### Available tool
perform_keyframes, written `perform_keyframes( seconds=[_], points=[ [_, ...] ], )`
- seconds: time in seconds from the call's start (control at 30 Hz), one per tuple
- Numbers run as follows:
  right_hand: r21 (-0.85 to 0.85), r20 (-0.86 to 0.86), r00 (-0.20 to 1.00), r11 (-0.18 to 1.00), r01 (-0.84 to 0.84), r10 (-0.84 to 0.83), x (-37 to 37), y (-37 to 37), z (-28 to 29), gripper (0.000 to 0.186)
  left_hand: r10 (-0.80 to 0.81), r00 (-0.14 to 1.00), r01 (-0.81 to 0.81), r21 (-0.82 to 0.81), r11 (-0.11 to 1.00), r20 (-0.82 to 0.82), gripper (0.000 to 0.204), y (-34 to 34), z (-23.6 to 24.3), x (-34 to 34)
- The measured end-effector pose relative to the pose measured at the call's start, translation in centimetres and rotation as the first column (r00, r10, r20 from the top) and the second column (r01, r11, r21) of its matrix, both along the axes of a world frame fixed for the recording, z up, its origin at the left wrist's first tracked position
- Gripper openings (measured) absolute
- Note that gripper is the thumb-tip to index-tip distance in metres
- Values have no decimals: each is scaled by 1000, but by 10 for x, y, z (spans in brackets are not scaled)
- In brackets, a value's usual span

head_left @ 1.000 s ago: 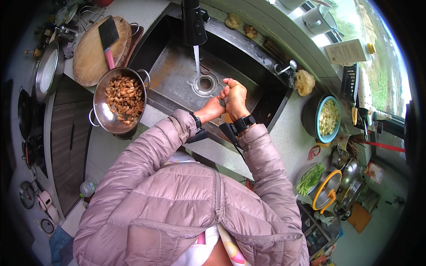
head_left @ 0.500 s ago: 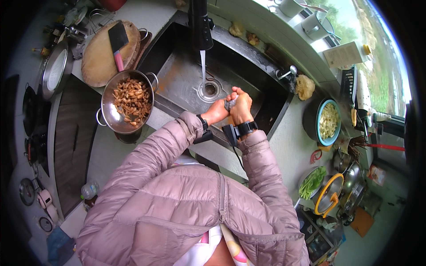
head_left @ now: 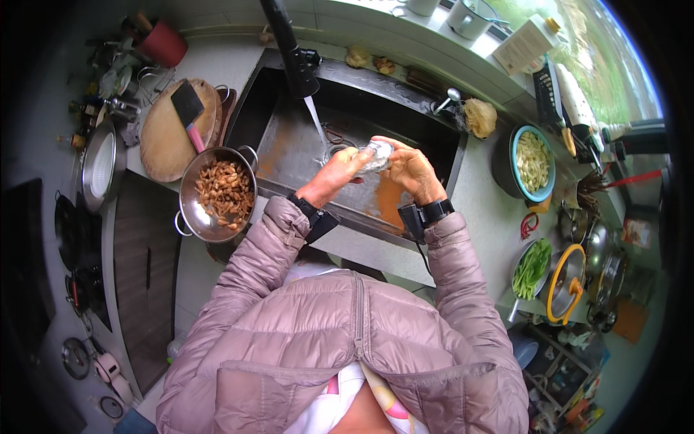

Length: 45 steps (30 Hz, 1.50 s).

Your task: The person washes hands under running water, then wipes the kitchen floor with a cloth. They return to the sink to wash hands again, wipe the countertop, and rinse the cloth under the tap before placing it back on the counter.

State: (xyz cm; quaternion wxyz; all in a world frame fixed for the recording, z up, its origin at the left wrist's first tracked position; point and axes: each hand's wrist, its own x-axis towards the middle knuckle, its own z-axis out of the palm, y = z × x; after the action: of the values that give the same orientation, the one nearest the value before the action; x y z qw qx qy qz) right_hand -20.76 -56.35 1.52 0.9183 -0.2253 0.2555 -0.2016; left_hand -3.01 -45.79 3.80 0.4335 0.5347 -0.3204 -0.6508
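Note:
Over the dark sink (head_left: 289, 145), both my hands are on a crumpled silvery-grey scouring pad (head_left: 376, 157). My left hand (head_left: 334, 177) pinches it from the left, thumb laid along it. My right hand (head_left: 413, 170) has curved fingers at its far and right side. The pad's underside is hidden. A stream of water runs from the black tap (head_left: 296, 72) and falls to the left of my hands, near the drain, which my left hand partly covers.
Left of the sink are a steel pan (head_left: 217, 195) of brown pieces and a round wooden board (head_left: 163, 137) with a cleaver (head_left: 188, 108). On the right stand a blue-rimmed basin (head_left: 533, 164) of pale cut vegetables, a bowl of greens (head_left: 531, 269) and an orange-rimmed lid (head_left: 566, 283).
My hands have drawn apart from a tight squeeze, baring more of the pad between them. My right hand has opened out to the right. The view has shifted, showing more counter at the back left.

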Motion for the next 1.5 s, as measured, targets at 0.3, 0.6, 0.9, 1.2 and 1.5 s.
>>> perform_keyframes(
  seconds=[0.3,0.6,0.9,1.2,1.5],
  points=[
    [-292,-5,999,956,38,-41,-16,22,29,50,283,946,-240,-247,939,160,28,-2,5,-3],
    [-687,-301,949,670,-281,89,-34,27,61,39,270,951,-183,-424,887,153,25,3,83,-17],
    [-660,-732,639,13,-751,-235,-41,-5,120,16,297,947,-208,-474,856,122,23,16,132,-3],
    [-603,-344,935,744,-287,82,-20,-3,209,26,305,944,-326,-499,803,-126,26,41,134,53],
    [-682,28,937,692,-237,348,142,-27,292,37,588,784,-602,-476,641,-199,38,82,139,118]
  ],
)
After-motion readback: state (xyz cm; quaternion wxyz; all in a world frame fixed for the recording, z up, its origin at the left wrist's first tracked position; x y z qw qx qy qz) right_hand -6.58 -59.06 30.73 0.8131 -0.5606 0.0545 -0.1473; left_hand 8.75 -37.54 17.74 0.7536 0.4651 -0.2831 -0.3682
